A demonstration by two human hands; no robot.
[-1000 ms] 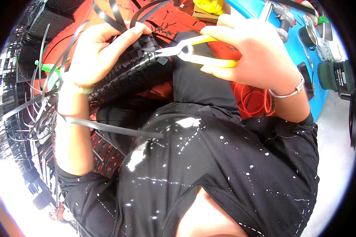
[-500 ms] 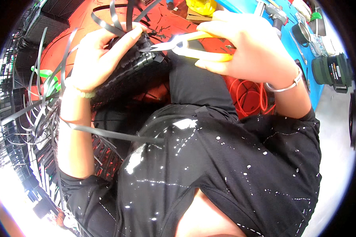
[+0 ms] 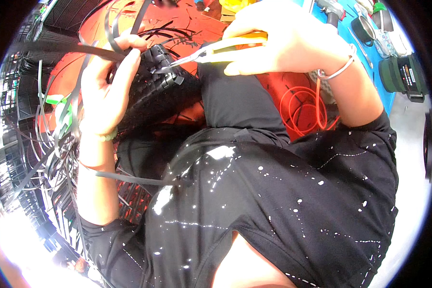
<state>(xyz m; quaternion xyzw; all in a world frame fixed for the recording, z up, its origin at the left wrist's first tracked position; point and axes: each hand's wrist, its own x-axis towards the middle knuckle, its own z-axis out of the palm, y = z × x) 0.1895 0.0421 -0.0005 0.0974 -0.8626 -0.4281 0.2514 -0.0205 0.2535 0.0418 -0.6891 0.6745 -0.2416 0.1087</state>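
Note:
My right hand (image 3: pixel 290 41) is closed around yellow-handled pliers (image 3: pixel 233 49) with long, pointed metal jaws. Their tips touch a short strip end at the edge of a black woven piece (image 3: pixel 151 93), which looks like a basket of flat plastic strips. On the left, my left hand (image 3: pixel 105 89) pinches a black strip (image 3: pixel 77 48) between thumb and fingers beside that edge. Its fingertips are partly hidden by the strips. More loose strips curl up around this hand, and another strip (image 3: pixel 129 178) crosses in front of my left forearm.
Cut black scraps lie on the red surface (image 3: pixel 177 14). An orange cord (image 3: pixel 302 110) is coiled to the right of my leg. A blue table (image 3: pixel 357 55) at the right bears a power tool (image 3: pixel 332 10), a roll of tape (image 3: pixel 363 30) and a dark green case (image 3: pixel 402 74). Many strips bunch at the left.
Both hands have shifted left, the pliers going with the right one. The pliers' handles have come closer together. A loose strip now sweeps leftward from my left hand.

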